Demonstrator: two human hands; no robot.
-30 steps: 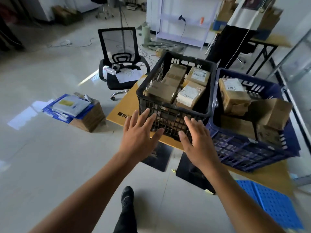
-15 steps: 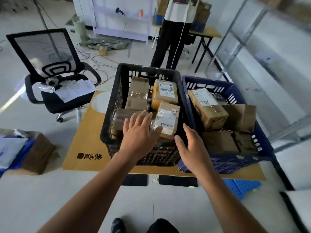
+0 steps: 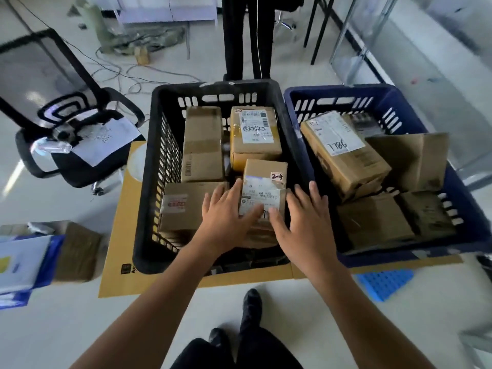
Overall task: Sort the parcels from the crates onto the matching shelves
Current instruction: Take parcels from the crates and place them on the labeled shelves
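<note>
With fingers straight and unclosed, my left hand and right hand flank the parcel tagged 2-4 in the near half of the black crate; it looks light, stiff cardboard, so I'd press its two side faces.

Two bare forearms, extended forward from the lower edge of the view and converging toward the middle; wrists roughly in line with the forearms. The left hand: palm down, fingers straight and slightly spread, pointing away from the body, thumb angled inward. The right hand: palm down, fingers straight and fanned, thumb turned inward (the two thumb tips lie near each other; contact cannot be told).
</note>
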